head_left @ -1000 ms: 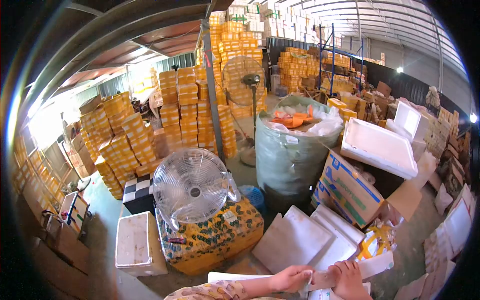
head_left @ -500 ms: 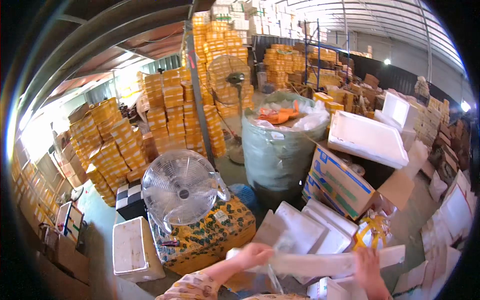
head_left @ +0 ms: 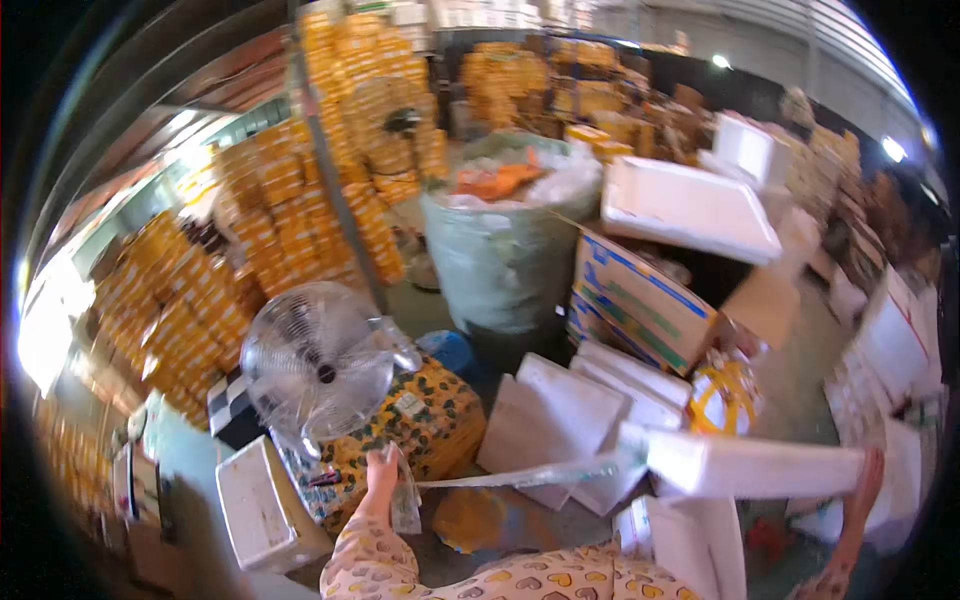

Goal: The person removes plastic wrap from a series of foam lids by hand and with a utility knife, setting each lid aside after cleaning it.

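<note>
My left hand point(head_left: 380, 472) is closed on crumpled clear tape, low over the flower-patterned carton point(head_left: 450, 415). From there a strip of clear tape point(head_left: 530, 474) stretches right to the near end of a white foam box or lid point(head_left: 755, 465). My right hand point(head_left: 866, 482) grips the far right end of that foam piece, holding it up off the floor. Several white foam panels point(head_left: 550, 400) lean together behind the strip. Below the held piece stands another white foam box point(head_left: 690, 545).
A metal fan point(head_left: 325, 372) sits on the patterned carton, with an open foam box point(head_left: 262, 490) to its left. Beyond are a large wrapped bin point(head_left: 500, 260), an opened cardboard box point(head_left: 640, 300) and a foam tray point(head_left: 690, 205). Stacks of yellow-taped cartons point(head_left: 290, 190) fill the back.
My left hand has pulled left, drawing the clear tape out from the foam piece. My right hand now holds the piece's far end, further right. The camera view has shifted.
</note>
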`<state>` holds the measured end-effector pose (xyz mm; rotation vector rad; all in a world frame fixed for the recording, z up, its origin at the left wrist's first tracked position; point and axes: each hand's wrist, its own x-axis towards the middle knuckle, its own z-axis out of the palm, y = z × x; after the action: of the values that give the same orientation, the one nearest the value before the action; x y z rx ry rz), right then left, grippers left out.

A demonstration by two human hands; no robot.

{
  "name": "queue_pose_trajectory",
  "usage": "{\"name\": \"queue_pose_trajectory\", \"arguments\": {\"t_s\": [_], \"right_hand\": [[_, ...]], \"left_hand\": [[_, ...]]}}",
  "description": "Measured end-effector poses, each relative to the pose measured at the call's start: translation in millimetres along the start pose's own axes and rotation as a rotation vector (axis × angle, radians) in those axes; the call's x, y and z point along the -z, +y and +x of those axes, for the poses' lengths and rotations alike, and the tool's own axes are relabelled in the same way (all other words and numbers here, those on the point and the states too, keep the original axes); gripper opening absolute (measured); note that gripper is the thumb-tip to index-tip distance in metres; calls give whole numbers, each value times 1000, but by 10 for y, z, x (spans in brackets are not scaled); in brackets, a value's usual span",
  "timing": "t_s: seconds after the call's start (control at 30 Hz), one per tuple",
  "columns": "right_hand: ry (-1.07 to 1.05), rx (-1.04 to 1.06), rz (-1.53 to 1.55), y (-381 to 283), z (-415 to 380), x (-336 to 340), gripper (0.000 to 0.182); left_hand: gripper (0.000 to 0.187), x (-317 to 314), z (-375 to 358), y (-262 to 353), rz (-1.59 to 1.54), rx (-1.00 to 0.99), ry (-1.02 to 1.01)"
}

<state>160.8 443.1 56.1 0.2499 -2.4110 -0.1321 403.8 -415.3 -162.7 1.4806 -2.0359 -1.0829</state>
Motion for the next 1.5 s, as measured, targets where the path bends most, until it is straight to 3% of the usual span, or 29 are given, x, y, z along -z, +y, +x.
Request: {"name": "queue_pose_trajectory", "arguments": {"t_s": [0.1,0.13,0.17,0.2,0.33,0.4,0.47,0.53,0.57,0.63,0.67,0.73,0.77,0.8,0.83,0.9,0.93,0.97,1.0,1.07,1.1,1.17,1.2,1.23,1.27,1.37,1.43,1.5], "right_hand": [[-65,-137,140,-111,-50,51,55],[-88,-185,111,-264,-1,119,62],[27,-115,31,-577,112,334,48],[120,-97,48,-666,121,338,46],[36,-213,-46,-900,195,575,40],[55,-203,36,-995,227,659,37],[57,-186,76,-962,174,677,41],[56,-162,122,-944,122,677,44],[48,-162,143,-936,105,673,44],[41,-150,172,-915,53,636,45],[53,-176,243,-894,12,596,43],[72,-197,310,-804,-85,517,41],[-25,-248,394,-732,-154,464,48],[-125,-298,476,-709,-211,435,55],[-121,-293,470,-736,-277,391,55],[-67,-235,502,-1002,-230,416,75],[-140,-254,592,-1180,-147,511,83],[-214,-274,684,-1457,-20,736,91],[-213,-265,686,-1676,94,930,91],[-176,67,900,-1991,265,1221,90],[-179,76,904,-2067,269,1249,90],[-281,-180,1192,-2183,256,1276,82],[-242,-101,1041,-2205,281,1308,70],[-233,-88,1045,-2208,288,1330,70],[-234,-181,969,-2185,263,1344,66],[-132,-363,935,-1870,163,1197,59],[123,-416,605,-1253,-150,632,60],[194,-697,740,-640,-253,517,59]], "left_hand": [[54,-135,-644,682,177,-142,-345],[62,-354,-590,661,248,-329,-435],[62,-514,-691,772,288,-360,-520],[66,-643,-785,1013,208,-434,-576],[75,-921,-1352,2081,-31,-563,-698],[82,-1009,-1592,2469,-264,-679,-852],[87,-1188,-1769,2691,-337,-812,-869],[90,-1217,-2008,2959,-197,-1087,-732],[90,-1282,-2057,3062,-198,-1080,-720],[91,-1401,-2130,3185,-110,-1431,-593],[76,-1370,-2232,3210,-105,-1311,-643],[66,-1364,-2216,3245,-187,-1323,-636],[56,-1370,-2213,3275,-265,-1338,-640],[44,-1230,-2375,3380,-343,-1383,-508],[44,-1172,-2424,3412,-352,-1382,-505],[46,-1095,-2470,3443,-305,-1504,-371],[46,-1076,-2542,3438,-286,-1584,-277],[44,-1050,-2610,3425,-253,-1628,-309],[44,-1021,-2678,3435,-246,-1720,-312],[43,-971,-2851,3433,-240,-1819,-331],[43,-932,-2909,3413,-241,-1822,-345],[42,-849,-2843,3374,-228,-1791,-353],[42,-806,-2786,3324,-158,-1885,-364],[41,-762,-2713,3293,-86,-1977,-370],[42,-671,-2625,3279,-67,-2077,-261],[21,-641,-1923,3073,-117,-1912,-56],[13,-625,-1354,2696,-53,-1697,-26],[8,-543,-892,2242,630,-1176,16]]}}
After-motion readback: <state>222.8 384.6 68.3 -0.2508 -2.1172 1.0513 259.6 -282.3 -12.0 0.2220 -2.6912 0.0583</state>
